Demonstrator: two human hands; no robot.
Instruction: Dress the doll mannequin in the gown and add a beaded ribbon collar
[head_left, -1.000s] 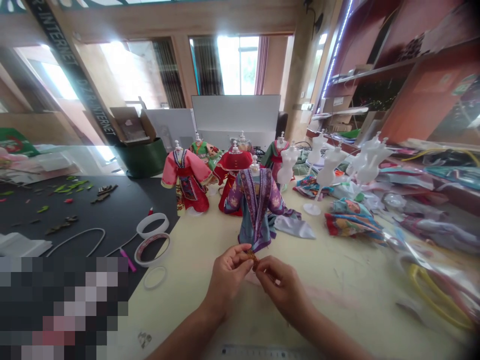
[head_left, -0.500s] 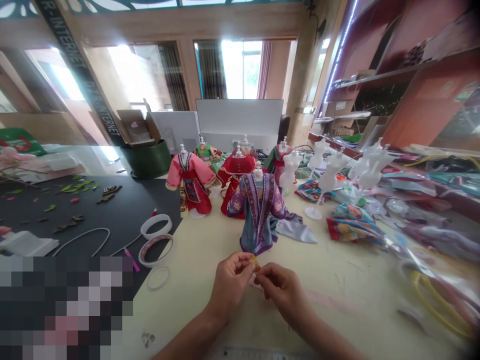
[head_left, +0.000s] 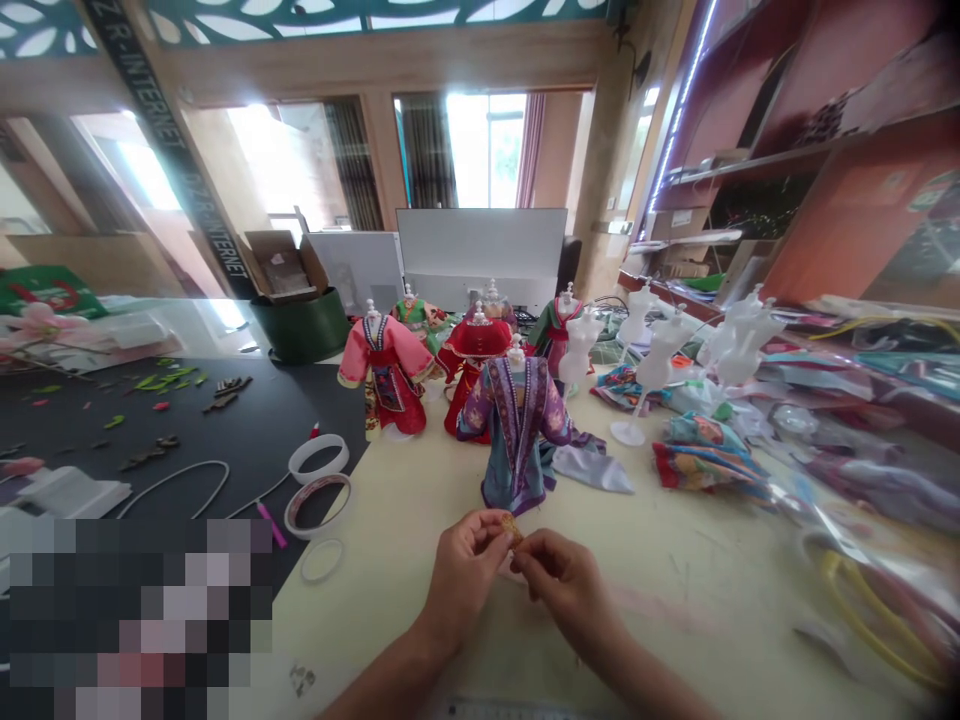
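One tiny golden-brown piece [head_left: 511, 527] between left hand [head_left: 463, 580] and right hand [head_left: 568, 588]

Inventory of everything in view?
dressed mannequins: about six, mixed colours, on pale table
bare forms: about four, white, right of those
fabric pile: one, multicoloured, right of the forms
rings: three, white, left table edge
leaf cutouts: many, green, on black mat
carton: one, brown, on green bin
tan piece: one, tan, between both hands
left hand: one, pinching it
right hand: one, pinching it
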